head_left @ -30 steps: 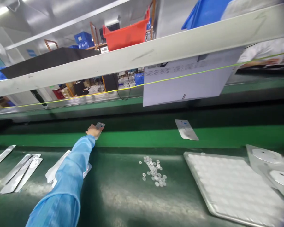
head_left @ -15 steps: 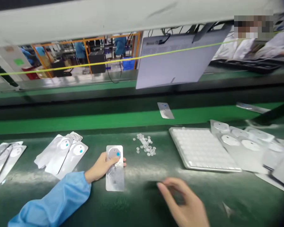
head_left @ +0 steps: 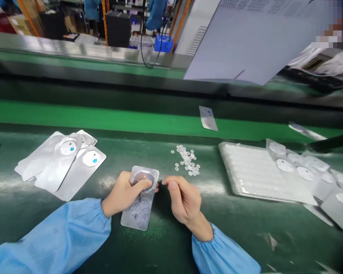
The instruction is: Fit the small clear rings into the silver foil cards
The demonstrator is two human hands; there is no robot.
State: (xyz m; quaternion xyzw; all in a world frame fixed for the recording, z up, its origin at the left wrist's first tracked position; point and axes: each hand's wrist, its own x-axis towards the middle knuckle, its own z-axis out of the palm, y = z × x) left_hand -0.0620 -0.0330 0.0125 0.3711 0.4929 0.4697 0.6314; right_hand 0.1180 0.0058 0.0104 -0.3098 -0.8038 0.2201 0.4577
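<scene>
My left hand point(head_left: 128, 194) grips a clear and silvery flat pack point(head_left: 138, 213), its thumb pressed on the round bulge near the top. Just to the right, my right hand point(head_left: 184, 198) has thumb and forefinger bent together beside the pack's edge; anything between the fingertips is too small to make out. Several small clear rings point(head_left: 188, 158) lie scattered on the green surface beyond my right hand. To the left, several silver packs point(head_left: 77, 175) are piled, two showing blue marks on white discs.
A stack of white trays point(head_left: 251, 173) lies at the right, with several silver packs point(head_left: 305, 179) beside and partly over it. One pack point(head_left: 208, 118) lies on the bright green strip. A large pale panel point(head_left: 240, 45) hangs above. People are in the background.
My right hand has come in from the lower right, close to the pack. The pack in my left hand is now tilted and its blue mark no longer shows. The view has dipped.
</scene>
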